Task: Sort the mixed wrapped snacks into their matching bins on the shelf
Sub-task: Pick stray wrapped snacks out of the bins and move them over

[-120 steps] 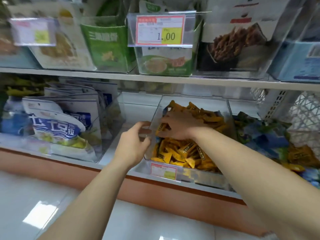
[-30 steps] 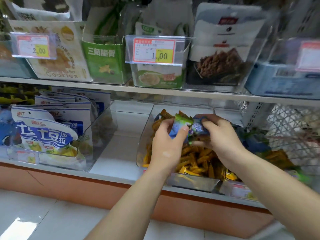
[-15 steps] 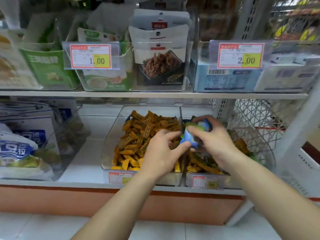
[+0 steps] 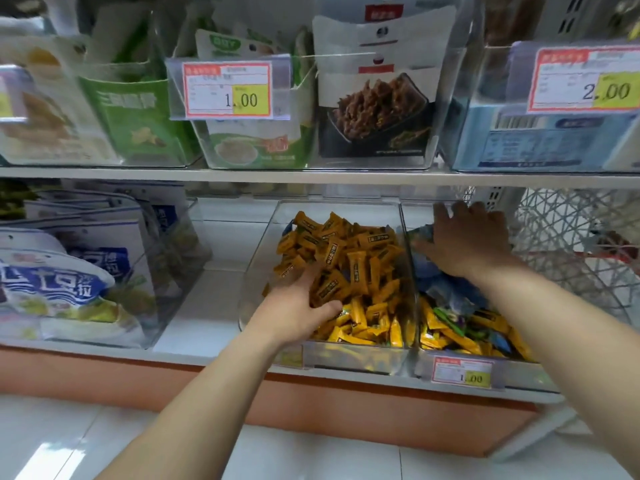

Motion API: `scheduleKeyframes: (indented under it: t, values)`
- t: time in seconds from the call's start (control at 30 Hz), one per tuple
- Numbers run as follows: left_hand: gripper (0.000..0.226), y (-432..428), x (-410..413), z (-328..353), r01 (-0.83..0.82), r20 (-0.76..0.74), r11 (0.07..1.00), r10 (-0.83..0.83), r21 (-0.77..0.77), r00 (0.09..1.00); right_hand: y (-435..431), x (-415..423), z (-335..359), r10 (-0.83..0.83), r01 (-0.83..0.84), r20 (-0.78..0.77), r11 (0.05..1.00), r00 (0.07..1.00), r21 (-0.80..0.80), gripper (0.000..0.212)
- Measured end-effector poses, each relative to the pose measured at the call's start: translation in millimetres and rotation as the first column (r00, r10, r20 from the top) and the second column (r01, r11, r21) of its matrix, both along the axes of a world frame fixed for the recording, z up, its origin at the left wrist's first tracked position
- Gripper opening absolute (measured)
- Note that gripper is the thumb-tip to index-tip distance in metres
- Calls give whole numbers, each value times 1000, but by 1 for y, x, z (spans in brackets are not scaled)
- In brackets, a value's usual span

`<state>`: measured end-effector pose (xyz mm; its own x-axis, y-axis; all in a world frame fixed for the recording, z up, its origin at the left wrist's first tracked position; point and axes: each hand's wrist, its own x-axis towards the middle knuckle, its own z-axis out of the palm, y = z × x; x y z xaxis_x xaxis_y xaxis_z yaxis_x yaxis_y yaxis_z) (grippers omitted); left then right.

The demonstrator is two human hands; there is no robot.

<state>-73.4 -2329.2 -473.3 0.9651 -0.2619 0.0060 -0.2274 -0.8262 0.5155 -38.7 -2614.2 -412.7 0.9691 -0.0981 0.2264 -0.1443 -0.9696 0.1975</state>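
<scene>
Filling one bin (image 4: 353, 358) — orange-wrapped snacks (image 4: 356, 265); dark-labelled.

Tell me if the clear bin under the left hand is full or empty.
Full: orange wrapped snacks pile high inside the clear bin, and the left hand grips some of the heap.

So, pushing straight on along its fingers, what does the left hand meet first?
The orange wrapped snacks heaped in the clear bin; the left hand seems to be touching them now.
</scene>
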Motion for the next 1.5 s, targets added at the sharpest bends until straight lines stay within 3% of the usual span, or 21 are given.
scheduleKeyframes:
  t: [0.07, 0.13, 0.23, 0.3, 0.43, 0.57, 0.63, 0.7, 0.77, 0.9, 1.0, 1.07, 1.2, 1.3, 1.37, 1.43, 1.47, 1.5]
  values:
    - [75, 2, 4, -5, 41, 29, 999, -41, 22, 999, 20, 2, 4, 185, -203, 126, 967, 975, 153, 52]
    - [67, 0, 8, -6, 48, 163, 999, -50, 13, 985, 47, -1, 5, 421, -452, 166, 810, 892, 373, 35]
    - [57, -5, 14, -5, 153, 180, 985, -137, -81, 974, 76, 2, -4, 658, -592, -97, 724, 747, 355, 37]
    - [58, -6, 16, -6, 228, 94, 974, -226, -12, 970, 79, 7, -10, 655, -591, -252, 753, 712, 289, 37]
    - [53, 5, 18, -6, 105, 150, 977, -133, 185, 980, 62, 13, -9, 565, -542, -180, 824, 805, 163, 19]
    - [37, 15, 21, -2, -33, 165, 966, -9, 255, 986, 53, 14, 3, 396, -398, -204, 917, 895, 34, 17]
    - [31, 13, 19, -2, -26, 123, 977, -1, 214, 992, 62, 13, 3, 430, -431, -124, 902, 894, 24, 14]
    - [39, 13, 19, -2, -16, 91, 993, 5, 121, 996, 79, 10, -1, 539, -522, -45, 830, 841, 198, 10]
    - [57, 15, 21, -1, -19, 61, 998, 16, 55, 998, 95, 9, -5, 589, -491, -147, 766, 795, 414, 18]
    - [76, 15, 21, -3, -34, 13, 998, 34, -48, 999, 109, 18, -23, 569, -495, -342, 821, 748, 284, 17]
    - [68, 14, 21, -4, -1, 47, 1000, 1, 3, 999, 112, 21, -34, 547, -467, -325, 834, 771, 295, 27]
    - [60, 13, 22, -4, 21, 41, 999, -22, 41, 999, 109, 20, -32, 551, -426, -269, 808, 790, 407, 27]
    - [63, 15, 19, 2, -11, 45, 997, 15, -79, 999, 95, 14, -18, 518, -351, -106, 702, 849, 620, 22]
    - [68, 15, 13, 16, 2, 122, 916, 51, -401, 991, 95, 5, -2, 499, -339, 59, 494, 865, 801, 17]
    - [56, 15, 9, 27, 22, 129, 820, 64, -572, 990, 104, 4, 3, 498, -355, 145, 357, 855, 864, 17]
    - [32, 19, 7, 35, -15, 165, 791, 146, -611, 975, 116, 7, 4, 496, -287, 180, 148, 849, 946, 14]
    - [24, 25, 7, 38, -53, 196, 800, 210, -598, 958, 122, 10, 3, 483, -253, 175, 100, 858, 962, 12]
    - [21, 32, 7, 41, -100, 231, 816, 276, -570, 933, 127, 14, 0, 476, -261, 171, 130, 863, 957, 11]
